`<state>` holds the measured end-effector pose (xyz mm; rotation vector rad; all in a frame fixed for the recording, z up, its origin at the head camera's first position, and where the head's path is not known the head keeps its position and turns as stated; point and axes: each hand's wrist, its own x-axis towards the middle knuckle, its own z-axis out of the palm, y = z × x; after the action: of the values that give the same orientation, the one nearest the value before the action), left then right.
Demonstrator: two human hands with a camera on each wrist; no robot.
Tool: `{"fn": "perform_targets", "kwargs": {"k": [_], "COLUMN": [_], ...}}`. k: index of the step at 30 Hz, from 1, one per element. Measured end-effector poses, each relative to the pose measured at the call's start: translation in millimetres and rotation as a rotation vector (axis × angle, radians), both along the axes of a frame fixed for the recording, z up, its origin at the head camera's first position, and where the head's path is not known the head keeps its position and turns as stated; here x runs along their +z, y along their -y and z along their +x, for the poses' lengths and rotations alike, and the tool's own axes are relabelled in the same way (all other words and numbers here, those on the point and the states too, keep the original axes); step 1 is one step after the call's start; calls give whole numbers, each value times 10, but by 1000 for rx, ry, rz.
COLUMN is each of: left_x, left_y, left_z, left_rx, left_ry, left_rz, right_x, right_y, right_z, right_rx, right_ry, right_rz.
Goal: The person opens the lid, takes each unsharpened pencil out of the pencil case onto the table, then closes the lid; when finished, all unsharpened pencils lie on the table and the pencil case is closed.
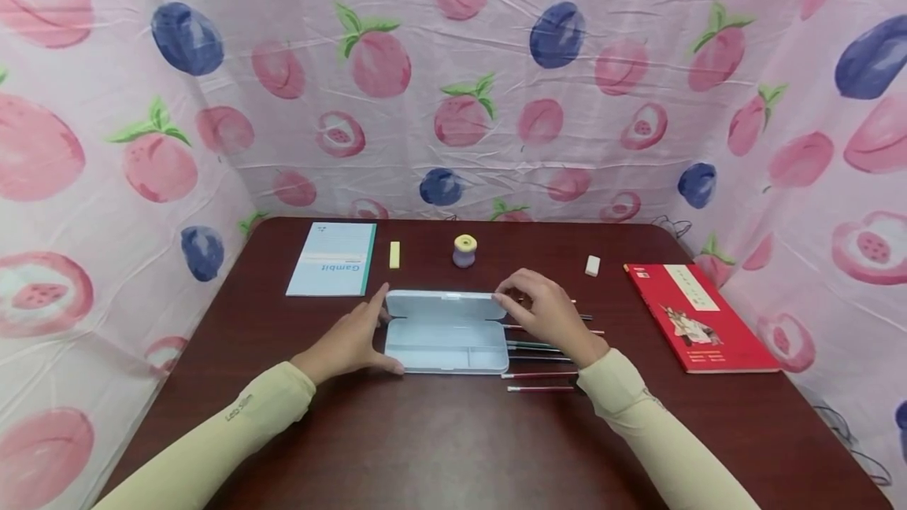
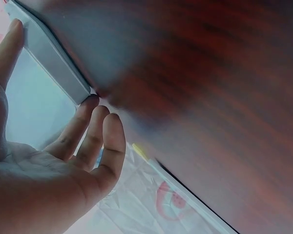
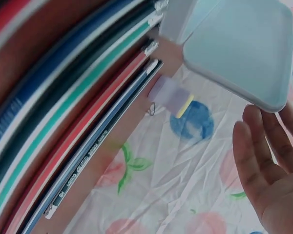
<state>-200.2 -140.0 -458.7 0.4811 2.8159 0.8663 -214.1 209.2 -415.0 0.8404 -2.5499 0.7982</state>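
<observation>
pencil case [image 1: 446,330] lies open mid-table [image 1: 439,447], pens [image 1: 542,349] just beside it. it looks like light, stiff, slick plastic, best held by its short ends. left hand [image 1: 350,341] steadies the left end with straight fingers; right hand [image 1: 542,313] pinches the lid's right corner.

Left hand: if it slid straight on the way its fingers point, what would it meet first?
The left hand already lies against the left end of the open pencil case; its fingers point along that end. Carried on, probably the pale blue notebook, though depth is unclear.
</observation>
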Motion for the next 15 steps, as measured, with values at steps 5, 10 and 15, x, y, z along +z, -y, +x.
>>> {"fn": "perform_targets", "kwargs": {"k": [5,10,15], "left_x": [-4,17,17], "left_y": [10,26,33], "left_z": [11,35,40], "left_rx": [3,-16,-57], "left_ry": [7,-19,-51], "left_rz": [-20,-34,-57], "right_x": [-36,-88,-165], "right_y": [6,4,31], "right_z": [137,229,295], "right_rx": [61,121,79], "right_ry": [50,171,272], "right_rz": [5,59,218]}}
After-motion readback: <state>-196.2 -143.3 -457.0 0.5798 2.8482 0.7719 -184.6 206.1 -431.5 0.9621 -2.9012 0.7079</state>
